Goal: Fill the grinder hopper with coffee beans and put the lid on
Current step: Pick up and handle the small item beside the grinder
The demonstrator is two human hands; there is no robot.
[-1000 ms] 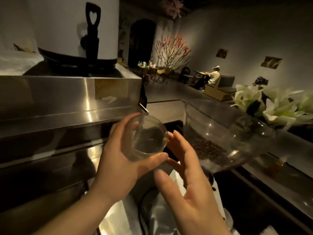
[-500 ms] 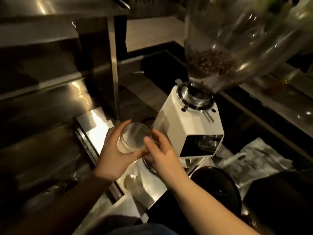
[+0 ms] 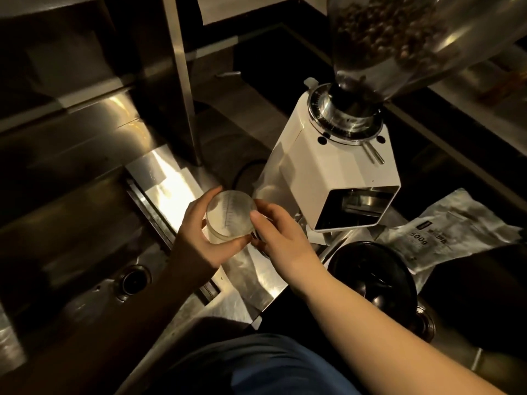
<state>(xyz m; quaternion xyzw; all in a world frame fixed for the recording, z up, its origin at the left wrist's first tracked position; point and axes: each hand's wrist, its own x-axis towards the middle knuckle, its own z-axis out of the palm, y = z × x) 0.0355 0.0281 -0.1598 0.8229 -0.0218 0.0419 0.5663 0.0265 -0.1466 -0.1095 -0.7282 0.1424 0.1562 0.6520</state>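
Your left hand [image 3: 196, 240] wraps the small clear graduated measuring cup [image 3: 229, 216], apparently empty; your right hand [image 3: 278, 235] pinches its rim at 3 o'clock, likely steadying it. At 1 o'clock, the white grinder's clear bean-filled hopper [image 3: 399, 38] waits; the round black lid [image 3: 373, 276] lies at 4 o'clock.

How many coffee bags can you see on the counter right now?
1: a silver coffee bag marked 500g, lying flat right of the white grinder. Others may be out of frame.

hands: left [image 3: 199, 240], right [image 3: 275, 232] grip cup [image 3: 229, 216] | hopper [image 3: 393, 38]: beans inside
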